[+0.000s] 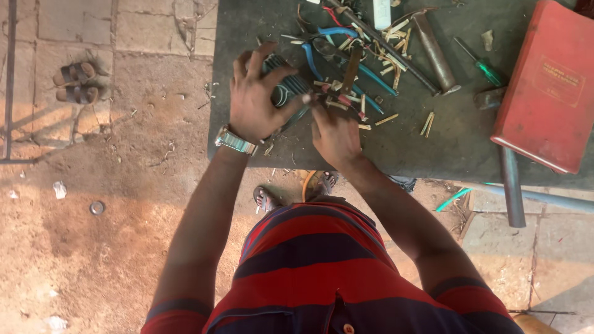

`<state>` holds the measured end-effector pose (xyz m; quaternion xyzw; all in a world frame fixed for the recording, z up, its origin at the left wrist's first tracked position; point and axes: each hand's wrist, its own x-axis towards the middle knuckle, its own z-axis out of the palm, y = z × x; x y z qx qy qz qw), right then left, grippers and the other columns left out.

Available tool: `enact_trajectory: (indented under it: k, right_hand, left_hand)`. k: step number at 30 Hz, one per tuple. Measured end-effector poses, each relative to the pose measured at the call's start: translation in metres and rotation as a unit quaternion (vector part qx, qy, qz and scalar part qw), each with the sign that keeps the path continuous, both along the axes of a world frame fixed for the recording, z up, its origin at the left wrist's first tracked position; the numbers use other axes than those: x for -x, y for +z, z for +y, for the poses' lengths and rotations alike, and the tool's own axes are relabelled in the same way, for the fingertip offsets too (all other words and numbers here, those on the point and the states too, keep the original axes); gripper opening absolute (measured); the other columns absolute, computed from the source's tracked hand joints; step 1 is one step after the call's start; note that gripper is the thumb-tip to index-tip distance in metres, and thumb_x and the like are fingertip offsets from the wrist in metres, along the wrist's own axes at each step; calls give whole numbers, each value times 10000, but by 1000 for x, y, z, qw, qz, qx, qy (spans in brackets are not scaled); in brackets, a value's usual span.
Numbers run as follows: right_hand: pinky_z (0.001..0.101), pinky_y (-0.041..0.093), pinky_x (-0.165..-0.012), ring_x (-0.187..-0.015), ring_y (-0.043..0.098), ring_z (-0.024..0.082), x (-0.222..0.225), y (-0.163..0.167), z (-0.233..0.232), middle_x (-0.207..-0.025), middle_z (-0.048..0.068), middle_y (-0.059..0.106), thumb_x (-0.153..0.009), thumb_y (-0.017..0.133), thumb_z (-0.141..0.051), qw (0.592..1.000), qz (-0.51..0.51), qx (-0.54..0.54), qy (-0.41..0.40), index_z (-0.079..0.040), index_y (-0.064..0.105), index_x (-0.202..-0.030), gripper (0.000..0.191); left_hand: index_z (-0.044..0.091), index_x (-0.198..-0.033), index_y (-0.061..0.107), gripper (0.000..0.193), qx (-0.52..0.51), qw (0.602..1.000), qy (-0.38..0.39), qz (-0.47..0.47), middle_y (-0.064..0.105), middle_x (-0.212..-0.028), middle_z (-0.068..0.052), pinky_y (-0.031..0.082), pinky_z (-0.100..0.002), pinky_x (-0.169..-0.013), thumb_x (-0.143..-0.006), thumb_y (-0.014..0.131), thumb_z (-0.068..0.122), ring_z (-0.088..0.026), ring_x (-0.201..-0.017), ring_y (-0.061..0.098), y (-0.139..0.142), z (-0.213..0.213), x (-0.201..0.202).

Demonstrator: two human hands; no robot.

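Looking down through the head camera, we see our left hand (257, 99) just above the middle of the frame, fingers curled and clamped around a dark ribbed cylindrical part with pale wire windings (286, 89), which sits on the near left part of the dark workbench (433, 148). A metal wristwatch (235, 140) sits on that wrist. Our right hand (334, 133) is just right of it, fingers pinched closed on a small thin tool (328, 93) whose tip meets the part's right end; what kind of tool it is, we cannot tell.

Beyond the hands, toward the top centre, lie blue-handled pliers (346, 55) amid scattered pale slivers (387, 119). A hammer (433, 52) lies right of them, a green-handled screwdriver (482, 65) further right, and a red metal box (547, 86) fills the upper right corner.

Off the bench, a pair of sandals (74, 82) rests on the dirt floor at upper left. Our red and navy striped shirt (322, 272) fills the bottom centre.
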<state>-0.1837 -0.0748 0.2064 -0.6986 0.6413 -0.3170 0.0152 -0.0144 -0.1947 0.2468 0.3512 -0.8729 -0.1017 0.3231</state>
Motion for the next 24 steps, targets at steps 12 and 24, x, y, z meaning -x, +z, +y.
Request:
enact_trajectory:
  k: [12,24]
  right_hand:
    - [505,497,-1016,-1218,625,425,-15,17,12,-1319,210,664,-802,701,15,991,59,87,-87,-50,674,-1242,445]
    - [315,611,-686,-754,792,187,-26,-19,7,-901,121,780,-942,705,-110,954,-290,-73,15,-50,737,-1115,186]
  left_hand:
    - [157,-1129,750,334,7,999,-27,30,654,-1262,-75,591,-463,-884,-903,803,397,-341,-1186,622,7,-7,5]
    - [132,-1108,752,286,-15,999,-17,36,663,-1228,-87,590,-436,-811,-883,778,307,-319,-1066,667,5,-11,12]
